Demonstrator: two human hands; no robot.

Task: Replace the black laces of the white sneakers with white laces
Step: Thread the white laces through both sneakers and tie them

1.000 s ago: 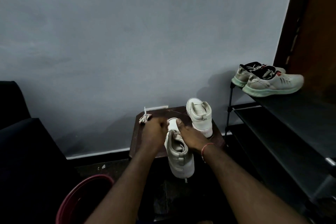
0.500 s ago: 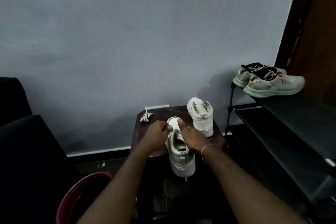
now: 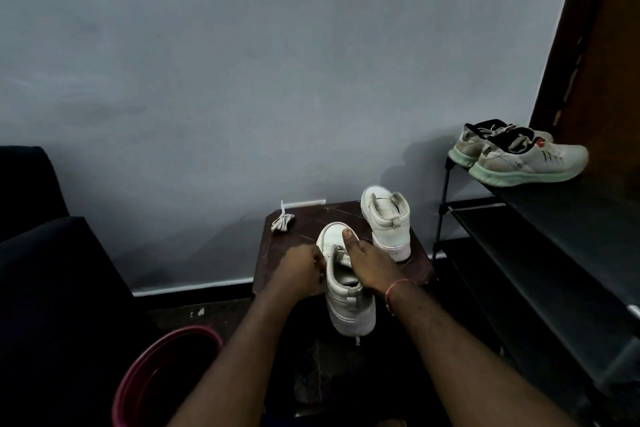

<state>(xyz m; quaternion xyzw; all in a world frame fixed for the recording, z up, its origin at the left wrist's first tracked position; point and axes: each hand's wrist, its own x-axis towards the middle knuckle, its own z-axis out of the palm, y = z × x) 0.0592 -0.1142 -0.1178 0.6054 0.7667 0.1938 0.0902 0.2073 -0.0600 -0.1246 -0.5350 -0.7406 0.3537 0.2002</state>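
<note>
A white high-top sneaker (image 3: 349, 305) lies toe-away on the front of a small dark wooden table (image 3: 301, 225), its heel hanging over the edge. My right hand (image 3: 367, 263) grips its upper from the right, thumb on the toe cap. My left hand (image 3: 299, 270) is curled at the shoe's left side near the eyelets; what it pinches is hidden. The second white sneaker (image 3: 388, 222) stands behind and to the right. A bundled white lace (image 3: 282, 221) lies at the table's back left corner. No black lace shows.
A black shoe rack (image 3: 540, 253) stands at the right with a pair of grey-green running shoes (image 3: 519, 156) on top. A maroon bucket (image 3: 145, 371) sits low left beside a dark sofa (image 3: 52, 270). A grey wall is right behind the table.
My left hand slid back from the table's far left toward the shoe's left side. The right hand kept its hold on the sneaker.
</note>
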